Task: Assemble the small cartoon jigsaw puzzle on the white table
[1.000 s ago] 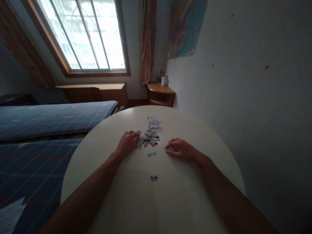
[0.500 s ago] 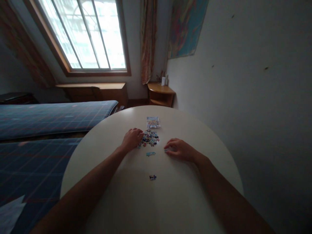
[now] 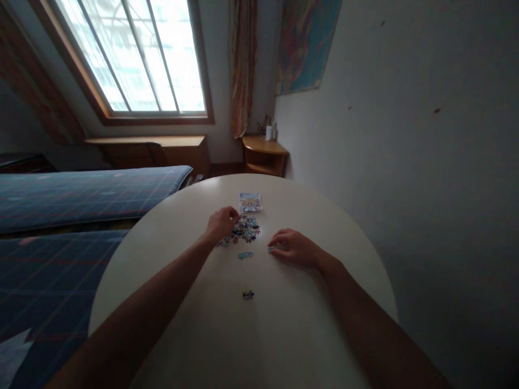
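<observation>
A heap of colourful jigsaw pieces (image 3: 244, 229) lies near the middle of a round white table (image 3: 203, 335). My left hand (image 3: 221, 222) is at the heap's left edge with its fingers curled in a pinch; what they hold is too small to make out. My right hand (image 3: 292, 247) rests on the table to the right of the heap, fingers bent over a small light-blue piece (image 3: 270, 249). A joined blue piece (image 3: 245, 255) lies between my hands. A dark piece (image 3: 247, 294) lies alone nearer to me. A small picture card (image 3: 250, 202) lies just beyond the heap.
Two beds with blue checked covers (image 3: 60, 216) stand to the left of the table. A wall (image 3: 405, 135) runs close along the right side. Beyond are a wooden corner shelf (image 3: 264, 154), a curtain (image 3: 242, 65) and a window (image 3: 133, 54).
My left hand has moved up and a little right along the heap's left edge, lifting its fingers into a pinch. My right hand has stayed in place on the table.
</observation>
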`<action>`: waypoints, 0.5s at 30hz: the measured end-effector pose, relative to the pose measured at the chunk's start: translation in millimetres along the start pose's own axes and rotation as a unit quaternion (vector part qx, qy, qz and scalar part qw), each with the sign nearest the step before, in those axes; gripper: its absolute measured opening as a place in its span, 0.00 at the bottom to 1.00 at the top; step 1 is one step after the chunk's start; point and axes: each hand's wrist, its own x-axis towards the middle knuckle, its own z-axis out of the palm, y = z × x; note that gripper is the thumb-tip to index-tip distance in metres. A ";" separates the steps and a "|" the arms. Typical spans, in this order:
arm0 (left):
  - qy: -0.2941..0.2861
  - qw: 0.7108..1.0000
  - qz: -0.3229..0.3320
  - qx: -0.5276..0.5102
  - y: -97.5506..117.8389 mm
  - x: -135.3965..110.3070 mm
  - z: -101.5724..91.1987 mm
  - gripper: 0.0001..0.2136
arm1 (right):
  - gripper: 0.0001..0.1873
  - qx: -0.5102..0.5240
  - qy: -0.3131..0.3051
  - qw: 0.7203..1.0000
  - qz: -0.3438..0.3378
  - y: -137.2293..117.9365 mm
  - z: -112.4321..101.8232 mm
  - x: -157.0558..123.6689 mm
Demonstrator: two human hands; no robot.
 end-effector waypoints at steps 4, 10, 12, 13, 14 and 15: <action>-0.056 0.990 0.038 -0.123 8.3 -27.1 1.8 0.06 | 0.12 -0.001 0.048 0.999 0.010 -3.9 5.3 3.0; -0.158 0.949 0.060 -0.265 20.5 -59.9 15.3 0.06 | 0.21 -0.003 0.111 0.992 -0.063 -16.2 19.8 9.2; -0.171 0.939 0.054 -0.292 20.6 -63.0 16.7 0.06 | 0.15 -0.015 0.122 0.989 -0.082 -19.2 21.7 10.0; -0.174 0.936 0.050 -0.302 20.2 -63.8 16.2 0.07 | 0.12 -0.018 0.126 0.988 -0.086 -20.3 21.8 10.0; -0.176 0.933 0.047 -0.310 19.6 -64.4 15.1 0.07 | 0.09 -0.018 0.131 0.987 -0.087 -21.1 21.5 9.9; -0.179 0.930 0.048 -0.318 19.0 -64.9 13.4 0.07 | 0.07 -0.015 0.134 0.987 -0.086 -21.8 21.0 9.7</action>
